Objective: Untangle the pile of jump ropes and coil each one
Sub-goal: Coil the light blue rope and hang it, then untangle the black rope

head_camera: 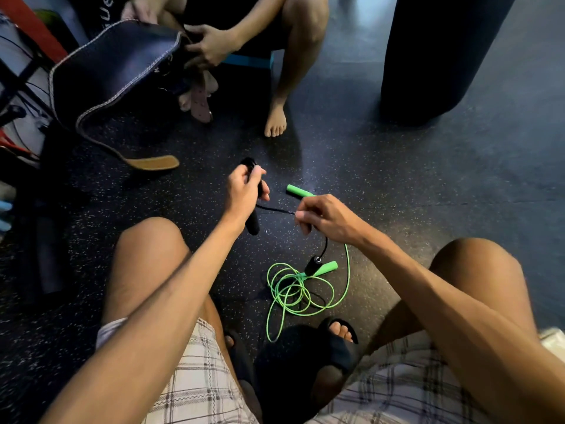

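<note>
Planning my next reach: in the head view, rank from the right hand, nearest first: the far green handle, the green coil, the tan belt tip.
1. The far green handle, just beyond the right hand.
2. The green coil, lower in view.
3. The tan belt tip, far left.

Two jump ropes here: one green rope, one black rope. Two green handles show, and two black handles that I can make out. One punch bag, one leather belt.

Head-worn view, steeply down, close.
</note>
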`<state>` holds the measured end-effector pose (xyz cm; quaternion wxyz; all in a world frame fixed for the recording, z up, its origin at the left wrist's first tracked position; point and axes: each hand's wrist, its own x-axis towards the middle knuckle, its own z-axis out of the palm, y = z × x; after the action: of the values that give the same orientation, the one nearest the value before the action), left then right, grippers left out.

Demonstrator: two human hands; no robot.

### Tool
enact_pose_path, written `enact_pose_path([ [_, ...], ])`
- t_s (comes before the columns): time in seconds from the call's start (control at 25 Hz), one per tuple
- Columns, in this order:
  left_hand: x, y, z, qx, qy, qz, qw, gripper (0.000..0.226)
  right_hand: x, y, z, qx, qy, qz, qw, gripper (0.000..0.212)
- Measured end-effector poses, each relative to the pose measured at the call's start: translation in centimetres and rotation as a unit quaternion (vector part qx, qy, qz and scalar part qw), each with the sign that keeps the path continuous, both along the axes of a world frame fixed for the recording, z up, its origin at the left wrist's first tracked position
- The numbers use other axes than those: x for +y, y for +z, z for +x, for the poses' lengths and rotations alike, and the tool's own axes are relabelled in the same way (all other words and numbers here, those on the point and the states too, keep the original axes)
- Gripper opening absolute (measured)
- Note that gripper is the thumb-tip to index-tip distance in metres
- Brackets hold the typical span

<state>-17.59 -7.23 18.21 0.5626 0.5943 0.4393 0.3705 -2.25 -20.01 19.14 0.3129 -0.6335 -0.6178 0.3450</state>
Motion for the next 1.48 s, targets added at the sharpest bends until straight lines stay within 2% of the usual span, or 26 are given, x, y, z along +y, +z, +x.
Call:
enact_pose_path([
  [0.12, -0.7, 0.1, 0.3, 0.063, -0.108, -0.001, 0.992, 0.02, 0.1, 0.6, 0.6, -0.015, -0.048, 0.041, 0.998, 0.026],
  [0.2, -1.4, 0.5, 0.4, 0.056, -0.188, -0.045, 0.98, 0.023, 0.1, 0.8, 1.0, -0.03, -0.086, 0.064, 0.994, 0.029],
  [0.32, -2.2, 1.0, 0.2, 0.085, -0.298, -0.088, 0.947, 0.041, 0.3, 0.8, 1.1, -0.055, -0.127, 0.075, 0.987, 0.031],
  [0.4, -2.4, 1.1, 0.2, 0.09, -0.345, -0.117, 0.927, 0.047, 0.4, 0.6, 0.8, -0.073, -0.144, 0.073, 0.984, 0.031],
  [0.48, -2.4, 1.1, 0.1, 0.066, -0.364, -0.147, 0.917, 0.045, 0.6, 0.4, 0.5, -0.081, -0.162, 0.071, 0.981, 0.029],
  [0.64, -2.4, 1.4, 0.0, 0.012, -0.367, -0.19, 0.911, 0.041, 0.7, 0.3, 0.4, -0.079, -0.181, 0.076, 0.977, 0.025],
  [0.72, -2.5, 1.6, -0.1, -0.01, -0.369, -0.21, 0.905, 0.04, 0.6, 0.1, 0.4, -0.078, -0.187, 0.073, 0.976, 0.032],
  [0.88, -2.6, 1.7, 0.0, -0.061, -0.35, -0.241, 0.903, 0.04, 1.0, -0.7, 0.4, -0.087, -0.194, 0.01, 0.977, 0.038],
  [0.92, -2.5, 1.6, 0.0, -0.08, -0.34, -0.249, 0.903, 0.04, 1.1, -1.0, 0.4, -0.06, -0.191, -0.006, 0.98, 0.039],
  [1.0, -2.2, 1.5, 0.1, -0.134, -0.316, -0.258, 0.903, 0.042, 0.9, -1.5, 0.2, 0.053, -0.178, -0.051, 0.981, 0.039],
  [1.08, -2.0, 1.4, 0.2, -0.187, -0.284, -0.26, 0.904, 0.043, 0.4, -1.8, -0.4, 0.173, -0.163, -0.121, 0.964, 0.037],
  [1.12, -2.0, 1.4, 0.4, -0.206, -0.263, -0.259, 0.906, 0.042, 0.2, -2.0, -0.7, 0.191, -0.151, -0.158, 0.957, 0.036],
  [1.28, -2.1, 1.6, 0.8, -0.246, -0.19, -0.249, 0.917, 0.038, -0.4, -3.5, -0.9, 0.139, -0.089, -0.23, 0.959, 0.02],
  [1.4, -2.3, 1.7, 1.2, -0.249, -0.141, -0.219, 0.933, 0.035, -0.7, -3.9, -1.2, 0.137, -0.074, -0.227, 0.961, 0.017],
  [1.48, -2.0, 1.4, 1.2, -0.228, -0.109, -0.167, 0.953, 0.032, -0.7, -3.8, -1.7, 0.132, -0.07, -0.211, 0.966, 0.017],
])
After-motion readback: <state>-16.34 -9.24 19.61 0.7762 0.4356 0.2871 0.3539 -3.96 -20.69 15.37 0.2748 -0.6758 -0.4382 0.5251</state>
